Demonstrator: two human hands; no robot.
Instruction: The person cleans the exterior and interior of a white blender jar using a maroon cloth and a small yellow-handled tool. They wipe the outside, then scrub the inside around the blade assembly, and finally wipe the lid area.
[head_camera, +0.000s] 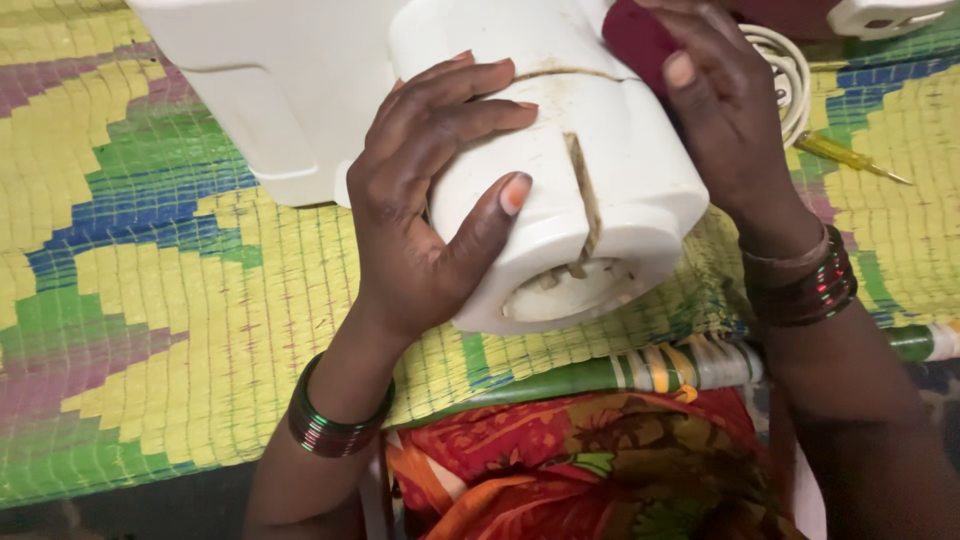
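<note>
A: How is the left hand (420, 200) placed?

B: It lies spread on the white appliance body (590, 190), 4 fingers over the top, thumb pressed on the side, holding it.

A: And the right hand (725, 110)?

B: At 2 o'clock, fingers curled over the maroon part (632, 35). The body lies tilted on the woven mat (180, 290), above the lap. A yellow screwdriver (845, 155) lies at 3 o'clock.

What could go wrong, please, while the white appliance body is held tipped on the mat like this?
1. The left hand grips the smooth white appliance body only from the side; it might roll or slip.
2. The right hand rests near its maroon part, where fingers could get pinched.
3. The yellow screwdriver lies loose on the woven mat, easily knocked.
</note>
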